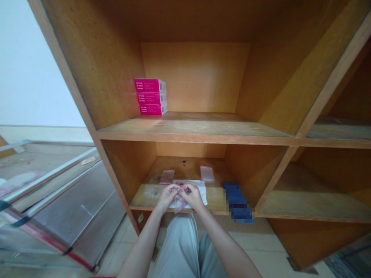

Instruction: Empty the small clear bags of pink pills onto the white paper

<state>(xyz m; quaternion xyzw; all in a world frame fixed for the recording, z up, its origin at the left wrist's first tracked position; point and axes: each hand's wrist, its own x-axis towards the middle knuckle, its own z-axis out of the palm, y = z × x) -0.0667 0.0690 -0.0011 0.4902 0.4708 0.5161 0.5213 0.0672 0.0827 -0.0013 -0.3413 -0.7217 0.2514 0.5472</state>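
My left hand and my right hand come together over the lower shelf, thumbs and fingertips pinched. Between them is a small clear plastic bag with pinkish-red marks or contents, its lower end hanging toward my knees. Something small and dark red shows at the fingertips, too small to name. Under the hands lies a white sheet, partly covered by them. Behind my left hand a small clear bag with a reddish tint lies flat. Another clear, whitish bag lies behind my right hand.
Three pink boxes are stacked on the upper shelf at its left. A blurred dark blue object lies over the lower shelf's right front edge. A metal-framed rack stands left of the wooden cabinet. My knees are close below the shelf.
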